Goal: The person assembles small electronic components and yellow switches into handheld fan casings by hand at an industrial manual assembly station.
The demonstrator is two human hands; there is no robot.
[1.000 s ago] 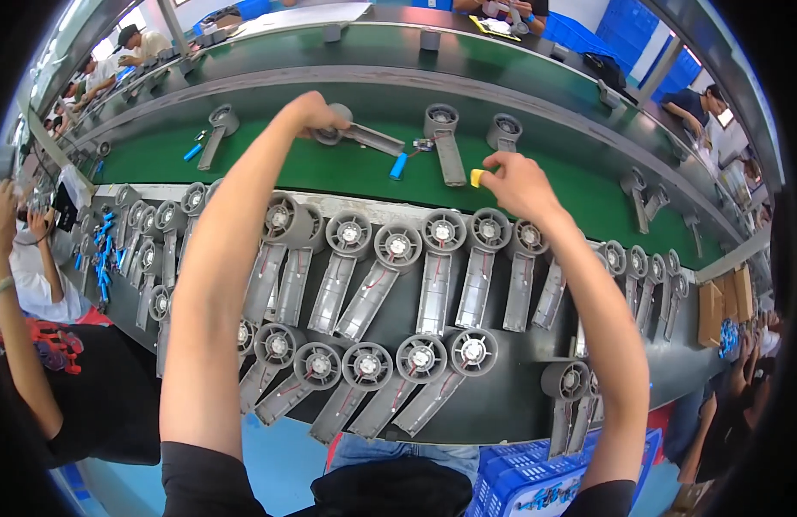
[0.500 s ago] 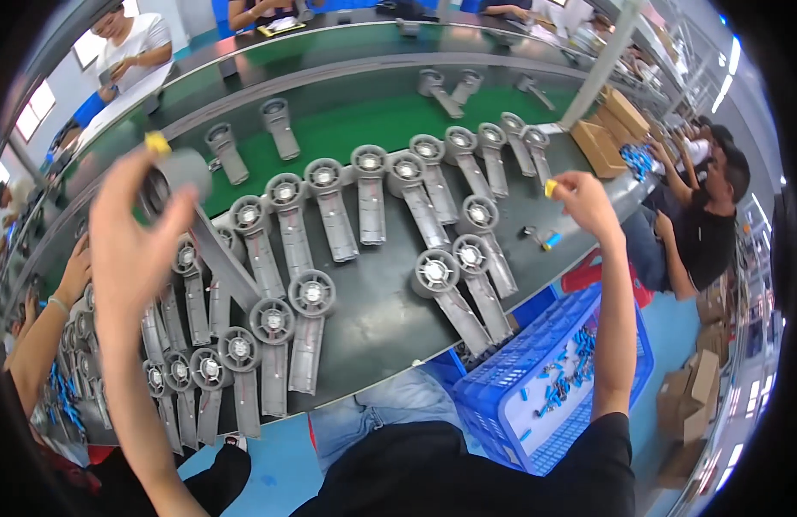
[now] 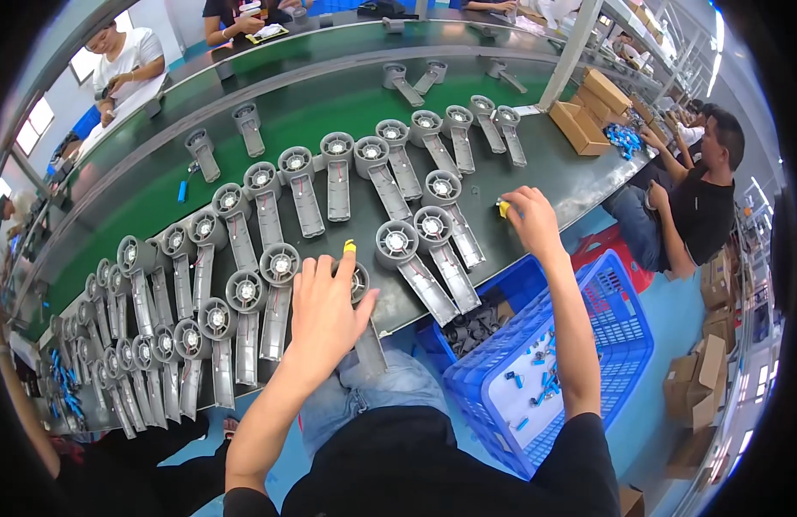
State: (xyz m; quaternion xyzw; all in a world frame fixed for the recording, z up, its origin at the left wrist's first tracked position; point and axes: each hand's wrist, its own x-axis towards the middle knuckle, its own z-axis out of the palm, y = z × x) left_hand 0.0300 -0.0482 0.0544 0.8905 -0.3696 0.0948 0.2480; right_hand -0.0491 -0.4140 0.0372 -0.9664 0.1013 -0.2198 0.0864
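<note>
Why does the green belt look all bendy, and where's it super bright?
In the head view, the fisheye lens curves the green belt, and the picture's corners go black; also in the head view, ceiling lights glare white at upper right, while the left hand looks fairly sharp.

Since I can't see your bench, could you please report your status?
Left hand holds gray fan unit. Right hand over table, contents unclear. Two fan units between hands.

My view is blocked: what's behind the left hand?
A gray fan unit: part of its ring and its handle show. The left hand hides the rest from view.
</note>
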